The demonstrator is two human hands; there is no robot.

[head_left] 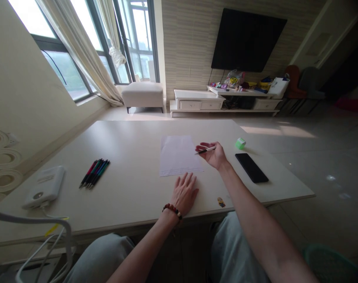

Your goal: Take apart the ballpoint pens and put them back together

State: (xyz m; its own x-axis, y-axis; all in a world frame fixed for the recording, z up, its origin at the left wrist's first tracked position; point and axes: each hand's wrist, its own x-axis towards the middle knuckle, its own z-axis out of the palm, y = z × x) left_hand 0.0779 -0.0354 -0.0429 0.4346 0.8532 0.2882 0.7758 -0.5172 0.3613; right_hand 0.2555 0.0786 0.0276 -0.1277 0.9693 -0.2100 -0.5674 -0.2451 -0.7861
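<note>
A white sheet of paper (179, 153) lies on the pale table, with faint lines of writing along its near edge. My left hand (185, 191) rests palm down at that edge, fingers stretched out and their tips on the paper. Over the sheet's right side, my right hand (212, 155) is turned partly palm up and holds a white and black pen (206, 150). The pen's dark tip points left, toward the paper; whether it touches cannot be made out. A beaded bracelet (173, 210) circles my left wrist.
On the table (131, 196), several pens (94, 173) lie bunched at left, near a white power device (46, 186) with cables. To the right are a black phone (251, 168), a small green-and-white box (240, 143) and a cartoon sticker (221, 202). A TV cabinet (196, 104) stands beyond.
</note>
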